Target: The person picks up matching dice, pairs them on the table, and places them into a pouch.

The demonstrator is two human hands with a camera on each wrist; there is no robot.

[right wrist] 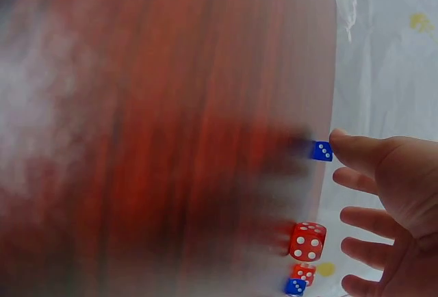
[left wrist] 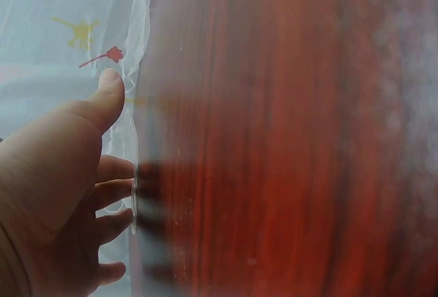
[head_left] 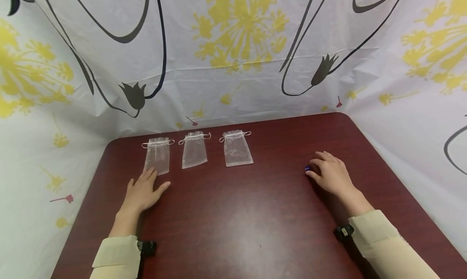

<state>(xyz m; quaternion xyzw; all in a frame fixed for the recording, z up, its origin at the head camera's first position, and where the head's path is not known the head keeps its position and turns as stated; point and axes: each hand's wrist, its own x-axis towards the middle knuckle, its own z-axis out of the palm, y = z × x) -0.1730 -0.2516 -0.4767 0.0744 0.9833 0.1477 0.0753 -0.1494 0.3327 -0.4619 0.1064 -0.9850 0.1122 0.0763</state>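
My left hand point(head_left: 140, 194) lies with its fingers spread, fingertips over the lower end of the leftmost sheer drawstring bag point(head_left: 157, 155). In the left wrist view that bag point(left wrist: 135, 204) shows edge-on at the fingertips. On the right side of the table, my right hand point(head_left: 331, 174) is loosely bent beside a small blue die point(head_left: 307, 168). The right wrist view has the thumb tip right at this blue die point(right wrist: 323, 151), the other fingers apart from it. Near those fingers sit a larger red die point(right wrist: 307, 241), a small red die point(right wrist: 305, 274) and another blue die point(right wrist: 295, 287).
Two more sheer drawstring bags, a middle one point(head_left: 195, 151) and a right one point(head_left: 237, 149), lie flat along the back of the dark red table point(head_left: 233, 218). A patterned white sheet point(head_left: 219, 96) hangs behind and around the table's edges.
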